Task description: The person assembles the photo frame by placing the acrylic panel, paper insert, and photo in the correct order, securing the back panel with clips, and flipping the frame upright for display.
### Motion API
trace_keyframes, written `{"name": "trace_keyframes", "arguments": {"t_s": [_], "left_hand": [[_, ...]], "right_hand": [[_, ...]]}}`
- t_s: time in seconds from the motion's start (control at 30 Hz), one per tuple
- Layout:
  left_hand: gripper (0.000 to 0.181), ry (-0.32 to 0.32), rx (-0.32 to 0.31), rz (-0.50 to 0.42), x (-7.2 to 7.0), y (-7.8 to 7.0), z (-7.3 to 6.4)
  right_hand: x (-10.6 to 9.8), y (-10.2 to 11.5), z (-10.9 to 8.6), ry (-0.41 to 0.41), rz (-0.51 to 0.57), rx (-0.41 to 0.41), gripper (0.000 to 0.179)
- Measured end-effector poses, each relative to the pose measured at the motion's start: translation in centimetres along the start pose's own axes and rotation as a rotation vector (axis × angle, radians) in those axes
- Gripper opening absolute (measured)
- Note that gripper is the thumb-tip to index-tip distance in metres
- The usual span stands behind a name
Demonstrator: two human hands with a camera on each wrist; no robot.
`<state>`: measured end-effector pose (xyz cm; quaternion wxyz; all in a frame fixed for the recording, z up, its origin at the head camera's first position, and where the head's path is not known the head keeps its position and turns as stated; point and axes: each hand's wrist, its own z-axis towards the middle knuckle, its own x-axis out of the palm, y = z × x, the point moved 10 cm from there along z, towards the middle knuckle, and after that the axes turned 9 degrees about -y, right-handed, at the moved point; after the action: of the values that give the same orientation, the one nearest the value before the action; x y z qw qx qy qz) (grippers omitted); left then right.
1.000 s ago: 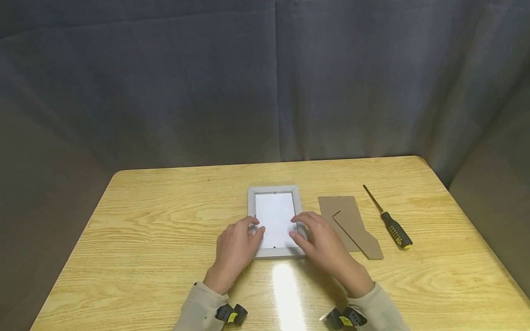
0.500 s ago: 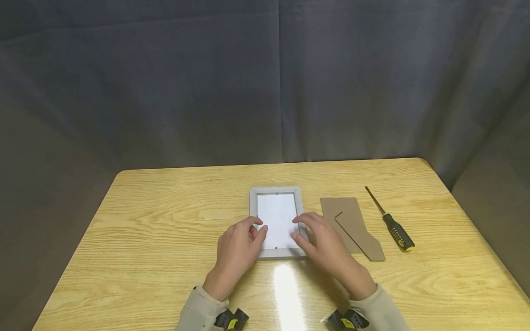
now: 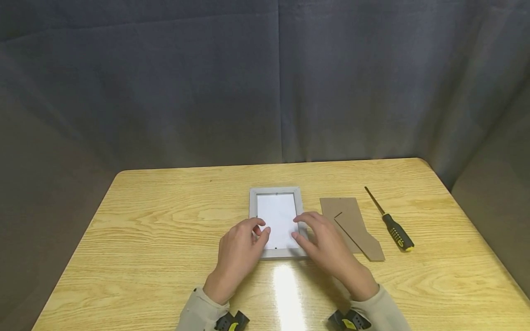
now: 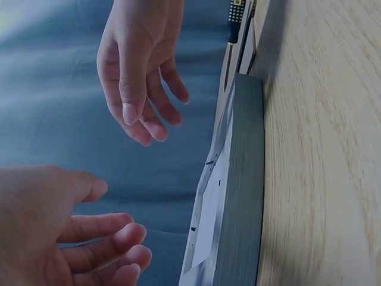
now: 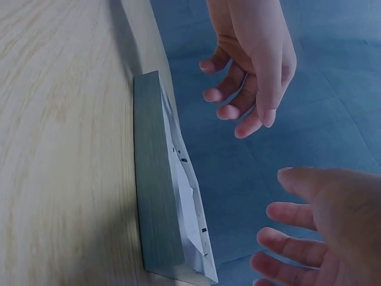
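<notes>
A grey picture frame lies on the table, its inside facing up, with a white sheet within its border and small dark tabs along the inner edge. My left hand hovers over the frame's near left side, fingers loosely bent and holding nothing. Over the near right side hovers my right hand, also holding nothing, its fingertips pointing inward. Both wrist views show a gap between the hands and the frame; there the left hand and right hand have relaxed, spread fingers.
Right of the frame lies a brown backing board with a stand leg on it. Farther right is a black and yellow screwdriver, its tip pointing away. A dark curtain hangs behind the wooden table.
My left hand has shifted slightly right over the frame. My right hand has barely moved, and the frame, board and screwdriver lie as before; the head view has tilted a little.
</notes>
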<state>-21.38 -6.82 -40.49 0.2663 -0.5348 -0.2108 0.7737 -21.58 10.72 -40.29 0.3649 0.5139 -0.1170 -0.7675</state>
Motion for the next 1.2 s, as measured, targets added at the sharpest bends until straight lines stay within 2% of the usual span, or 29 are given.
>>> {"name": "trace_keyframes", "arguments": {"t_s": [0.43,0.8,1.2], "left_hand": [[0.023,0.054,0.065,0.005,0.9,-1.0,-0.5],[0.023,0.05,0.129,0.028,1.2,-1.9,-1.0],[0.026,0.111,0.179,0.049,2.5,-2.7,-1.7]], "right_hand": [[-0.9,-0.8,0.1,-0.003,-0.014,0.062,0.03],[-1.9,-2.5,0.5,-0.017,0.008,0.109,0.031],[-3.1,-4.2,0.5,0.004,-0.078,0.162,0.036]]}}
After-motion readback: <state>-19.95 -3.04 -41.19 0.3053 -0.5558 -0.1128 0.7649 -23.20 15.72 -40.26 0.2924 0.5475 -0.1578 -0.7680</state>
